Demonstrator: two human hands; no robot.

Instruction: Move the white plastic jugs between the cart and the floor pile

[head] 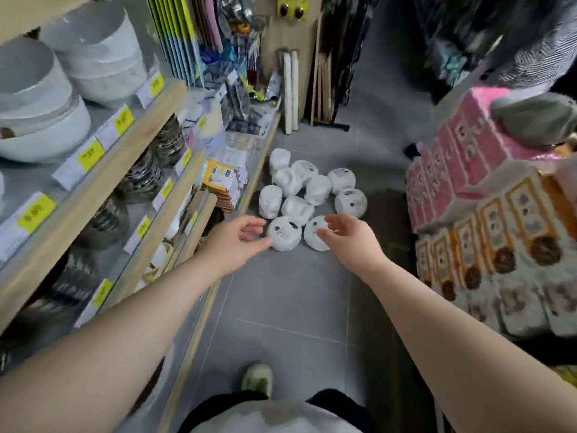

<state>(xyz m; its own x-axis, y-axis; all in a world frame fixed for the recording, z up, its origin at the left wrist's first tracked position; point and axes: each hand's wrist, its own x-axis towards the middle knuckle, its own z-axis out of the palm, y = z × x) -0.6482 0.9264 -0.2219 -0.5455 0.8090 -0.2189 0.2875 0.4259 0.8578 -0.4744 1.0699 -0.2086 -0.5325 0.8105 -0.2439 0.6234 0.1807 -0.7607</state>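
Note:
Several white paper-wrapped round items (296, 189) lie in a heap on the grey tiled floor (290, 307) of a shop aisle. My left hand (235, 242) reaches out with relaxed fingers, its fingertips beside the nearest wrapped item (284, 234). My right hand (349, 237) hovers with loosely bent fingers over the neighbouring wrapped item (315, 239). Neither hand holds anything.
Wooden shelves (134, 151) on the left carry white bowls (40, 120), dark bowls and packets, with yellow price tags. Pink and orange boxed goods (487, 220) are stacked on the right. Boards (290, 89) lean at the aisle's far end. My shoe (257, 378) stands on the floor below.

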